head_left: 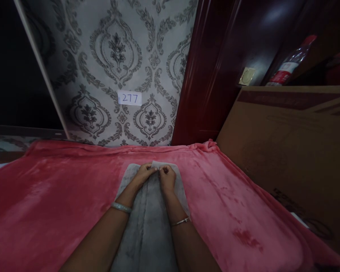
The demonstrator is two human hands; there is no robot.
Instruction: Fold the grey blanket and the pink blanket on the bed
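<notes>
A grey plush cloth (147,226) stretches lengthwise away from me on a pink blanket, and a seam or fold line runs down its middle. Both hands are at its far end. My left hand (144,173) pinches the far edge near the centre, thumb pointing right. Close beside it, my right hand (167,177) has its fingers curled in a pinch on the same edge. The two sets of fingertips almost meet. My forearms lie over the cloth's sides and hide part of them. A bracelet circles each wrist.
The pink blanket (59,196) covers the surface beneath. A large cardboard box (277,143) borders the right side, with a red-capped plastic bottle (290,66) behind it. Patterned wallpaper bearing a "277" label (129,98) rises behind. A dark screen (19,75) stands at left.
</notes>
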